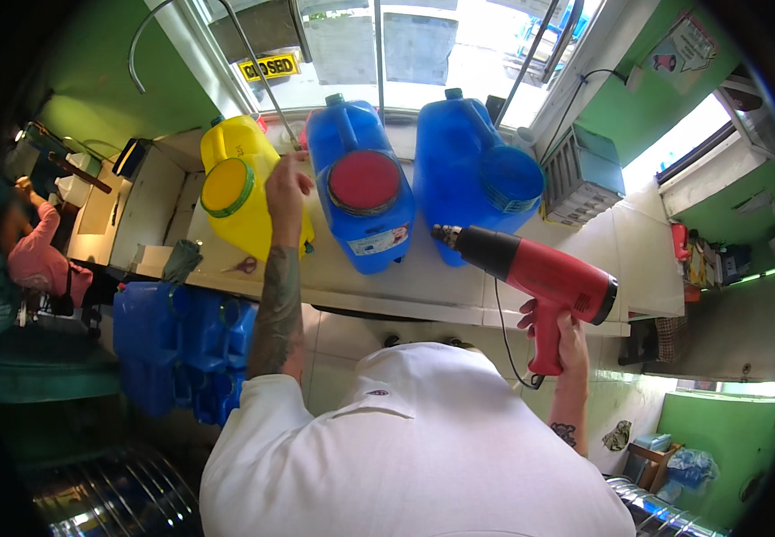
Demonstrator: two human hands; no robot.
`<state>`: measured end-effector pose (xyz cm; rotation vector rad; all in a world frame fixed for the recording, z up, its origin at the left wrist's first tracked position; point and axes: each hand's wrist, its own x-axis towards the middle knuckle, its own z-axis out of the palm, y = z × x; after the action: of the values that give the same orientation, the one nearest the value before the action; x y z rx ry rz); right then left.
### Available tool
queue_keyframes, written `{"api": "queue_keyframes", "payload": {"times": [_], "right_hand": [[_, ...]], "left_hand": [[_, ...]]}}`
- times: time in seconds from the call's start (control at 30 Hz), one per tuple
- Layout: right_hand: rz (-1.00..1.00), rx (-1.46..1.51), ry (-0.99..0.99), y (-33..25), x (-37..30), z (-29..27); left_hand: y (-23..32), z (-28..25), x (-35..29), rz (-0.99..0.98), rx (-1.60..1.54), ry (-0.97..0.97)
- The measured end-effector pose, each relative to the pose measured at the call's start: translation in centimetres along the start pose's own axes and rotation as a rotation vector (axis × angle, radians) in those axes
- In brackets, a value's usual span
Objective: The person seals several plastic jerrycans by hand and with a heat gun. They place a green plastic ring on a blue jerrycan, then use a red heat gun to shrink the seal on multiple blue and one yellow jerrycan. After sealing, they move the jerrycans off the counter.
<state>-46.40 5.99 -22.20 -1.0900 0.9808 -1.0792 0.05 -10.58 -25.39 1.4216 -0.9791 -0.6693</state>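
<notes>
My right hand [562, 345] is wrapped round the handle of a red and black heat gun [544, 285], held over the counter's front edge. Its metal nozzle points left, toward the gap between two blue water jugs. My left hand [289, 186] is raised between the yellow water jug [267, 215] and the middle blue jug [378, 237]. Its fingers are bent and apart, with nothing visible in them. The yellow jug has a yellow cap with a green rim; the middle jug has a large red cap. A larger blue jug [450, 170] with a blue cap stands behind the nozzle.
The jugs stand on a white counter [575, 268] under a window. A grey slatted crate [584, 174] is at the right, scissors [244, 265] at the left. More blue jugs [150, 336] are below left. A cord hangs from the heat gun. Another person [38, 251] is far left.
</notes>
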Motion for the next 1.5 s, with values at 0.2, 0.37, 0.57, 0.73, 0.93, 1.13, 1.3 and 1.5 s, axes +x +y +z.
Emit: {"api": "queue_keyframes", "payload": {"times": [0.2, 0.37, 0.57, 0.73, 0.93, 1.13, 1.3, 1.5], "right_hand": [[0.016, -0.003, -0.1, -0.7, 2.3, -1.4], [-0.044, 0.023, -0.113, -2.5, 4.0, -6.4], [-0.195, 0.025, 0.054, -5.4, 5.1, -17.3], [-0.182, 0.09, 0.088, -4.3, 7.7, -24.1], [0.068, 0.356, -0.006, -0.9, 9.6, -25.9], [0.159, 0.361, -0.052, -0.5, 8.9, -26.4], [0.163, 0.307, -0.042, -1.4, 8.0, -27.0], [0.08, 0.132, -0.057, -5.5, 9.4, -25.8]], "left_hand": [[-0.4, 2.2, -1.8, 0.13, -0.112, -0.102], [-1.5, 5.6, -5.5, 0.137, 0.004, 0.095], [2.5, 10.8, -13.3, 0.235, 0.131, 0.334], [3.7, 21.0, -17.3, 0.286, 0.185, -0.051], [2.7, 27.3, -15.5, 0.219, 0.077, -0.129], [3.1, 27.6, -16.1, 0.198, 0.044, -0.076], [2.7, 27.0, -15.9, 0.183, 0.036, -0.105], [1.7, 24.9, -15.2, 0.215, -0.06, -0.197]]}}
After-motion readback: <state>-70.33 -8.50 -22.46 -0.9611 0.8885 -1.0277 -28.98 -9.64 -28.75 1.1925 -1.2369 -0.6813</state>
